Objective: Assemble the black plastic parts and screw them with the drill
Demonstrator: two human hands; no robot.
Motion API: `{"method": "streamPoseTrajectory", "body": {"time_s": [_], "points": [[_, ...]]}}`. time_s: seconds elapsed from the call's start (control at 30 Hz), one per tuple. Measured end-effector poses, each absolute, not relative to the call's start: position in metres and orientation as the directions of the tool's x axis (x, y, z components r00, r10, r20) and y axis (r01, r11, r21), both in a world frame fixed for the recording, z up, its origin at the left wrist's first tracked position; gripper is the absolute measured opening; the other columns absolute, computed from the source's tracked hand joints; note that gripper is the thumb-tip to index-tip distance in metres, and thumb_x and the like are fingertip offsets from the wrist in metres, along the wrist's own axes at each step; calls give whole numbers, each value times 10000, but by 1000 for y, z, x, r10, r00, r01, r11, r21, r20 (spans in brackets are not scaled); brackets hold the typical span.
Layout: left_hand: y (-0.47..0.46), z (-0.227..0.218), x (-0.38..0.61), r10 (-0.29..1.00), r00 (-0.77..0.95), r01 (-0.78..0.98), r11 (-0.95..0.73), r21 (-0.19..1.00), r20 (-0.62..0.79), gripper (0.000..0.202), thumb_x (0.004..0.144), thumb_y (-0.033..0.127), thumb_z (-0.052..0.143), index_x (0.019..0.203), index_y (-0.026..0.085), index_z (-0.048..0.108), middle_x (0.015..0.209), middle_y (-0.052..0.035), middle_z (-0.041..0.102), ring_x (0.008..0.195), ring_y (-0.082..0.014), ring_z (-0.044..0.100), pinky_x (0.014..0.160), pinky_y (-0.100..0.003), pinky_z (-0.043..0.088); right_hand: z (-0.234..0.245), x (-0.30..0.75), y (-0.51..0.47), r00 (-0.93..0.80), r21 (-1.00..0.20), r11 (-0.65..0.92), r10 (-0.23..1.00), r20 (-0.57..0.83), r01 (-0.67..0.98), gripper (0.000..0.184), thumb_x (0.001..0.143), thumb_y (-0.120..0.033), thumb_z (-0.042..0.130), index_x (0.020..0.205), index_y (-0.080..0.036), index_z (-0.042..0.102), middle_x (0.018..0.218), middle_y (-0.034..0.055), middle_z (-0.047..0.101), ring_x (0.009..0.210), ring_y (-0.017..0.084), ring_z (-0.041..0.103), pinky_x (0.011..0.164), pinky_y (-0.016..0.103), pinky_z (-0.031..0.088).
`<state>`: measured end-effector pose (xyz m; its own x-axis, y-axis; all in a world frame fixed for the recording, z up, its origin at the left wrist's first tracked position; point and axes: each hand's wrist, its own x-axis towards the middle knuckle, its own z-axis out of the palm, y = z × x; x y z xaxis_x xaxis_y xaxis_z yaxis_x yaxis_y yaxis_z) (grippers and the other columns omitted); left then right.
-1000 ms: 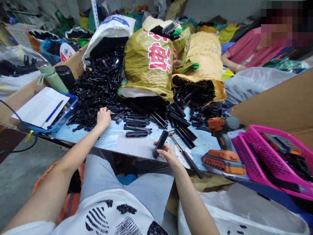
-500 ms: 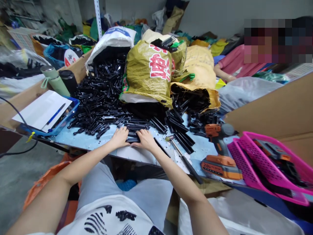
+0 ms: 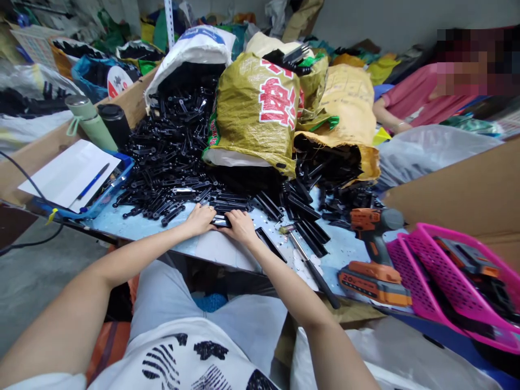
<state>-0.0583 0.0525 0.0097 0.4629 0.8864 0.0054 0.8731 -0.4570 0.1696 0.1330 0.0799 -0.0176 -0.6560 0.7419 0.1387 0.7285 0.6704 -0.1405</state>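
My left hand (image 3: 200,219) and my right hand (image 3: 241,226) meet at the near edge of the blue table (image 3: 134,225). Both press with curled fingers on a black plastic part (image 3: 220,220) lying between them. Just beyond it lie a few more long black parts (image 3: 231,204) in a short stack. A big heap of black plastic pieces (image 3: 170,157) spreads behind my left hand. One long black strip (image 3: 270,245) lies right of my right hand.
Yellow woven sacks (image 3: 254,108) and a white sack (image 3: 190,51) spill parts at the back. A hammer (image 3: 311,265), an orange cordless drill (image 3: 371,254) and a pink basket (image 3: 450,276) sit right. A blue tray with paper and pen (image 3: 77,176), two bottles (image 3: 101,127) left. Another person in pink sits far right.
My left hand left the heap and my right hand put down the black piece it held; both came together on a part at the table's near edge.
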Motion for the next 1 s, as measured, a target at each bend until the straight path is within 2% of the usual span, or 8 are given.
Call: {"method": "streamPoseTrajectory", "body": {"time_s": [0.13,0.2,0.33,0.53,0.67,0.8,0.9,1.0], "points": [[61,13,-86,928,356,911,-371,183,111,485,830,471,562,1209,177,491,1232,-126,533,1162,-277,439,922,-392,336,-21,133,84,-530,-182,583,804,270,792,537,810,-572,557,1138,-147,558,1151,144,544,1020,263,471,816,352,344],[69,16,-110,969,209,957,-230,175,131,407,879,447,479,1181,178,520,1211,-126,539,1126,-276,454,908,-394,349,-20,132,82,-537,-166,594,793,289,787,513,794,-592,568,1066,-158,592,1135,136,549,1011,264,463,820,356,340],[88,21,-148,993,16,997,-24,73,116,292,901,280,403,1101,143,566,1136,-154,553,1081,-298,462,876,-414,366,-15,128,73,-685,-108,709,702,194,697,413,854,-560,506,981,-190,639,1007,95,589,946,229,488,795,339,339],[103,27,-164,971,-112,993,114,1,211,361,858,293,505,1151,82,486,1177,-201,522,1110,-335,450,879,-419,364,4,144,65,-574,-155,622,775,266,767,512,898,-534,442,1271,-193,526,1096,109,590,999,238,506,815,343,374],[112,28,-184,983,20,999,-25,29,180,331,878,378,508,1027,83,533,1079,-187,590,1054,-314,501,898,-445,378,9,190,48,-325,-149,379,898,295,913,459,915,-477,425,1197,-149,578,1085,148,595,999,278,510,841,384,394],[118,27,-203,959,175,977,-197,79,223,467,917,514,369,856,88,550,916,-113,629,1001,-262,528,952,-490,373,-6,230,22,-242,-151,262,961,136,953,495,881,-442,494,1258,-123,526,1098,166,595,1023,293,528,860,400,411],[115,36,-201,953,206,971,-227,74,225,446,939,466,346,787,100,552,817,-95,625,961,-279,552,937,-550,374,-16,239,14,-213,-282,226,974,78,932,459,879,-376,500,1276,-147,508,1133,150,595,1046,271,541,873,396,419],[95,49,-177,929,202,953,-259,157,309,354,948,363,338,985,98,569,946,-129,614,1005,-305,551,939,-537,382,-14,234,15,-82,-603,99,995,56,792,425,861,-397,512,1208,-156,555,1073,121,624,960,233,579,839,384,451]]}}
